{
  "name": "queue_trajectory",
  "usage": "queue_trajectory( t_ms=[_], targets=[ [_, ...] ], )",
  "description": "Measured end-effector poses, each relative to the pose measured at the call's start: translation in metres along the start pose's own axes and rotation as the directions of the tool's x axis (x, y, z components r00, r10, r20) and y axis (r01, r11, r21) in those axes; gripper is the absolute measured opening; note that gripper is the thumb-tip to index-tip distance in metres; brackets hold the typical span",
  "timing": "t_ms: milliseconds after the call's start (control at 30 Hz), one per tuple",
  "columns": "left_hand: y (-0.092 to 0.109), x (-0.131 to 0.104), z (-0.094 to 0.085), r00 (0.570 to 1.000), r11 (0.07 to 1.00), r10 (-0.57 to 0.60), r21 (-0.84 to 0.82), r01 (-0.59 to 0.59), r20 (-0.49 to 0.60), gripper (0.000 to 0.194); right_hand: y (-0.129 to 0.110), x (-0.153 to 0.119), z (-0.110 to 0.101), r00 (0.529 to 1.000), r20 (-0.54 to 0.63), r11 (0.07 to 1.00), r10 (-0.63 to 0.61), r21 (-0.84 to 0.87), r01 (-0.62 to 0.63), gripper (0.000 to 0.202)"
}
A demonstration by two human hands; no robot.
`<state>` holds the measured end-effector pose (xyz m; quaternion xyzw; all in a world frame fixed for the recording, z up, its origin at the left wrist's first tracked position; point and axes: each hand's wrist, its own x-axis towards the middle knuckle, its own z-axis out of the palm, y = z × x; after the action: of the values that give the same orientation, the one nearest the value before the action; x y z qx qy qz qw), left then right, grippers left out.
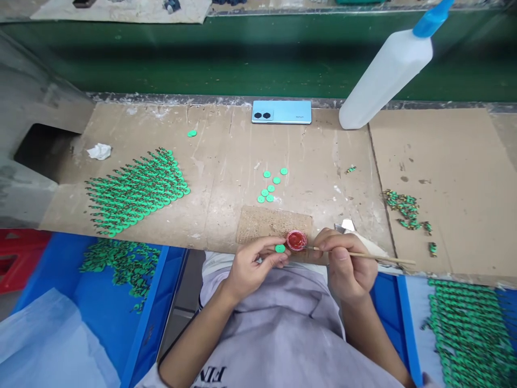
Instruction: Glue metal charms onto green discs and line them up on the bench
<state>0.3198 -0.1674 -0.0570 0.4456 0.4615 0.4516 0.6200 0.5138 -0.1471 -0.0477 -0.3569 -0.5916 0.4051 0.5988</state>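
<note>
Between its thumb and fingers my left hand [256,264] pinches a small green disc [280,248] at the front edge of the work surface. Right beside the disc is a small round cup [297,240] of red paint. My right hand [349,264] is closed on a thin wooden brush [379,257], whose tip is at the cup's right edge. A rough brown block [272,223] lies behind the cup. Farther back, several loose green discs [271,188] are scattered on the cardboard [226,161].
Rows of green pieces [139,191] cover the left side. A light blue phone [281,112] and a tall white bottle [385,78] stand at the back. Small parts [404,207] lie right. Blue bins [151,302] flank the lap.
</note>
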Motion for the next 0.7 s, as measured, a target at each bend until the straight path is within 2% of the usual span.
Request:
queue_trajectory(
  t_ms=[233,400,700],
  targets=[
    [0.0018,0.0018,-0.0035,0.999,0.997,-0.027,0.074,0.025,0.024,0.028,-0.0039,0.0043,0.0084,0.970,0.205,0.984,-0.131,-0.089,0.152,0.019],
    [0.0047,0.0023,-0.0048,0.999,0.994,-0.007,0.109,0.003,0.042,0.027,-0.0030,0.0060,0.0101,0.958,0.235,0.972,-0.165,-0.124,0.198,0.019],
    [0.0034,0.0028,-0.0062,0.998,0.991,0.021,0.133,-0.029,0.059,0.029,-0.0047,0.0057,0.0092,0.957,0.247,0.971,-0.150,-0.144,0.189,0.018]
  ],
)
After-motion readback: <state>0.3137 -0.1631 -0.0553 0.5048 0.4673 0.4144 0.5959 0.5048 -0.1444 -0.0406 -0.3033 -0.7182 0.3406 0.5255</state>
